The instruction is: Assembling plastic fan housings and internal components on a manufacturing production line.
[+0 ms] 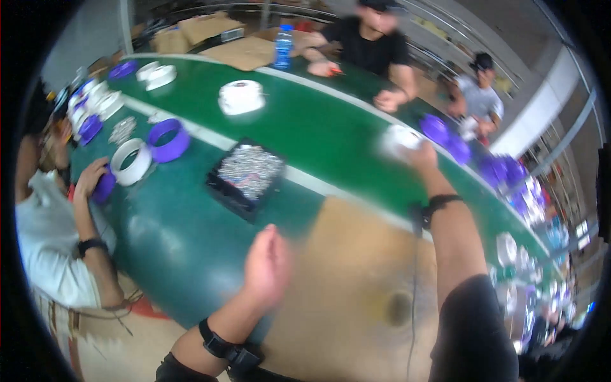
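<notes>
Stretched out over the green belt, my right hand (422,159) grips the near side of a white round plastic part (400,141). Motion blurs both, and most of the fingers are out of sight behind the hand. My left hand (268,266) hovers by the left edge of a brown cardboard sheet (356,274), seen side-on and smeared, so its grip is unclear. Beyond it, a black box (232,202) full of small silvery metal pieces stands near the belt's white edge line. Another white round part (241,97) rests farther up the belt.
At left, a seated person's hand (94,177) touches a purple part beside a white ring (131,162) and a purple ring (168,140). Across the belt two people work near a blue bottle (283,47). Purple parts (445,138) line the right side. A cable (414,299) crosses the cardboard.
</notes>
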`<state>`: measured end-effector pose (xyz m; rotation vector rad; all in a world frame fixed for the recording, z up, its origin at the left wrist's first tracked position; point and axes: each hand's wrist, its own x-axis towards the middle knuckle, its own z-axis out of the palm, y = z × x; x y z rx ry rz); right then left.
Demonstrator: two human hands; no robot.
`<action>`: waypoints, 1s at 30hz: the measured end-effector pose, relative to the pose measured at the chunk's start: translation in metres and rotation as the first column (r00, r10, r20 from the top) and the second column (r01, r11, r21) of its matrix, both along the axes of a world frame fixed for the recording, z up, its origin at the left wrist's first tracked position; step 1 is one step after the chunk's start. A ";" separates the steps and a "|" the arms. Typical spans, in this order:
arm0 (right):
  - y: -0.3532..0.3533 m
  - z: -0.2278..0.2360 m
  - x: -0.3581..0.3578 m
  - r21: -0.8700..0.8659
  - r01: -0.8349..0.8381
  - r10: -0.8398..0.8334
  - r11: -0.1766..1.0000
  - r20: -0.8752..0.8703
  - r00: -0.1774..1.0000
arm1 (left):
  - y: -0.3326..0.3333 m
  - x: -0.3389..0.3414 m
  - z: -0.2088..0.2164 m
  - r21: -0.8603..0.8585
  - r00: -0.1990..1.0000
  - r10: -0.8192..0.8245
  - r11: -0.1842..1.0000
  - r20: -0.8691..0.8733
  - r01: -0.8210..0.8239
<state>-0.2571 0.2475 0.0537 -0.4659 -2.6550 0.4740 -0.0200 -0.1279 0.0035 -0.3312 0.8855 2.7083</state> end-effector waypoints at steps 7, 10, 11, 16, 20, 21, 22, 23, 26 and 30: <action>-0.021 -0.019 -0.071 0.046 -0.017 0.014 0.999 0.052 0.999 | -0.005 0.004 -0.001 -0.197 1.000 0.017 0.980 0.001 -0.017; -0.033 -0.029 -0.084 0.091 0.007 -0.013 0.996 0.067 0.998 | -0.009 0.005 0.000 -0.180 0.998 0.000 0.984 0.059 0.010; -0.034 -0.031 -0.087 0.141 0.016 -0.022 0.990 0.042 0.999 | -0.009 0.004 0.002 -0.136 0.996 -0.021 0.990 0.090 0.033; -0.016 -0.040 -0.099 0.005 0.039 -0.039 0.999 0.042 0.998 | -0.005 0.002 0.010 -0.136 0.989 -0.025 0.990 0.146 0.045; 0.017 -0.048 -0.109 -0.009 -0.049 0.049 0.999 0.016 0.999 | 0.001 0.000 0.017 -0.267 0.998 -0.053 0.962 0.024 0.058; 0.025 -0.053 -0.108 -0.009 -0.160 0.160 0.987 -0.008 0.987 | 0.002 0.001 0.016 -0.255 0.996 -0.086 0.963 0.029 0.090; 0.021 -0.060 -0.109 0.020 -0.109 0.110 0.994 -0.044 0.993 | -0.001 0.004 0.015 -0.181 0.997 -0.069 0.981 0.037 0.075; 0.010 -0.066 -0.109 0.047 -0.067 0.070 0.997 -0.084 0.994 | -0.004 0.005 0.014 -0.110 0.998 -0.042 0.993 0.045 0.047; -0.010 -0.049 -0.089 0.055 0.026 -0.025 0.998 -0.027 0.999 | -0.002 0.003 0.007 -0.120 0.997 -0.041 0.992 0.069 0.049; -0.033 -0.025 -0.069 0.237 0.115 -0.094 0.965 -0.098 0.991 | 0.001 0.001 0.005 -0.233 0.998 -0.048 0.971 0.038 0.055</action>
